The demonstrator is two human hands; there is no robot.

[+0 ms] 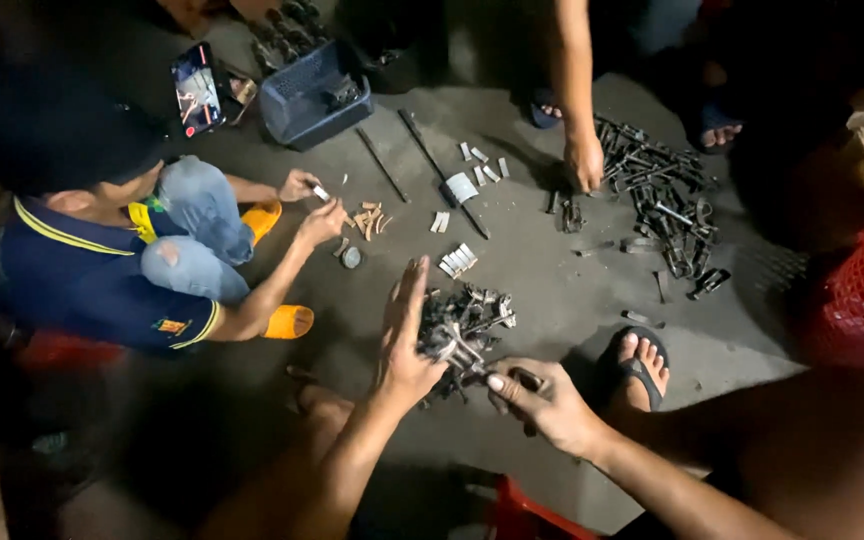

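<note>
Head view: left hand (404, 345) w/ fingers (407, 290) spread flat, resting against the left side of a small pile of metal parts (467, 318) on the concrete floor (552, 290). Right hand (542, 400) just near of the pile, fingers pinching a dark metal piece (524, 378). Far right: bigger heap of dark parts (667, 200), another person's hand (584, 160) at its edge. Left: crouching person in cap (52, 130); far, a blue basket (312, 95).

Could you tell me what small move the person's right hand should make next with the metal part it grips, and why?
Probably lift it clear: the right hand pinches a metal part at the near edge of the small metal pile, apparently tangled with its neighbours, while the left hand rests open against the pile.
</note>
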